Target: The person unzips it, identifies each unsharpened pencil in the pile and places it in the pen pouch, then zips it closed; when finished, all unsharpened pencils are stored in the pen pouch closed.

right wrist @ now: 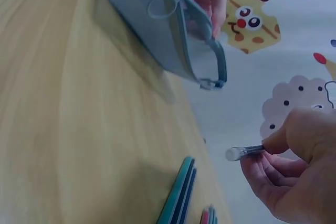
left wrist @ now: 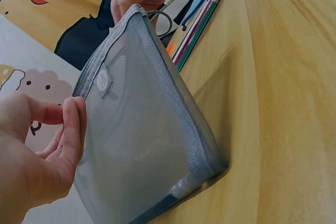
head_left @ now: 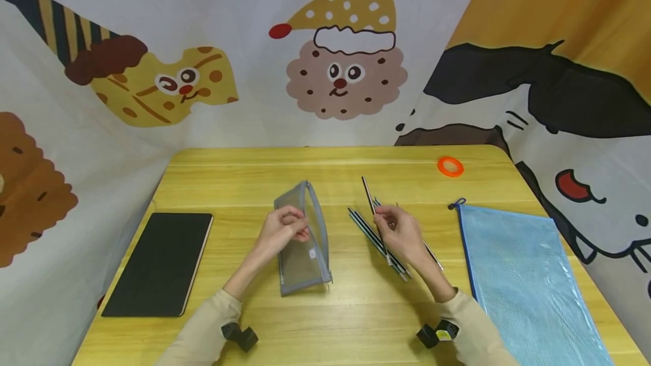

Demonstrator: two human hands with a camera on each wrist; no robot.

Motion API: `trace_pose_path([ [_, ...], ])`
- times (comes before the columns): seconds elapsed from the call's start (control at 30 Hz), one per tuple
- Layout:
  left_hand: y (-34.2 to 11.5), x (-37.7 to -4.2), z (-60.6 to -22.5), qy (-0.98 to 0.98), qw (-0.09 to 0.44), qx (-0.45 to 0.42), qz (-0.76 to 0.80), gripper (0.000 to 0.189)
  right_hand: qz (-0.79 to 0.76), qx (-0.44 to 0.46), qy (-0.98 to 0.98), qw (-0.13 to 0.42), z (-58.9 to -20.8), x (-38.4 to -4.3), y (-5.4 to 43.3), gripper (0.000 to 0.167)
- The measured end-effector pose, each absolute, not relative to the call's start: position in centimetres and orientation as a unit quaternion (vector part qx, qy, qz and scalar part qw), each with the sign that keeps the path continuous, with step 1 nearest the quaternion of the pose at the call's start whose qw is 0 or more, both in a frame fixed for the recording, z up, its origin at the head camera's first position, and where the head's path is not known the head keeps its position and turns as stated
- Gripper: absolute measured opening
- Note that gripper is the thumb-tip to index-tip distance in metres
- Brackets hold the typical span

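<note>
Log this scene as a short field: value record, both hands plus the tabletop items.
left hand: pinches gray mesh pouch at its rim
right hand: holds one pencil
pouch state: unzipped, mouth open
loose pencils: several on table, partly under right hand; exact count unclear
black notebook: closed, left of pouch
blue bag: lying flat, right of loose pencils
orange ring: far side of table, beyond blue bag

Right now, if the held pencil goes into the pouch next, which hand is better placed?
Right, I'd judge: the right hand pinches the pencil, and the pouch gapes open on that side. The left hand holds the pouch's edge, so it seems better suited to steadying it.
</note>
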State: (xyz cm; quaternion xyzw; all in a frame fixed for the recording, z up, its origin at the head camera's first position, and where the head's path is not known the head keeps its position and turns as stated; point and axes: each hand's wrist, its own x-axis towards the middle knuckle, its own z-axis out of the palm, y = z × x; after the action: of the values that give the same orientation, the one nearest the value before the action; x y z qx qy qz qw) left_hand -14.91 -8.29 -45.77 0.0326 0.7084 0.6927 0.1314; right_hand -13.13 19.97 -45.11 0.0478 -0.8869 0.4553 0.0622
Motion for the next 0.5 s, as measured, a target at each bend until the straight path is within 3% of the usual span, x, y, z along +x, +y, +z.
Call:
trace_pose_path([
  [0.5,-8.3,-14.8,-45.9,0.712,0.144,0.048,0.685,0.019,0.535,0.103,-0.838,-0.013,-43.2,-14.4,15.8,0.018],
])
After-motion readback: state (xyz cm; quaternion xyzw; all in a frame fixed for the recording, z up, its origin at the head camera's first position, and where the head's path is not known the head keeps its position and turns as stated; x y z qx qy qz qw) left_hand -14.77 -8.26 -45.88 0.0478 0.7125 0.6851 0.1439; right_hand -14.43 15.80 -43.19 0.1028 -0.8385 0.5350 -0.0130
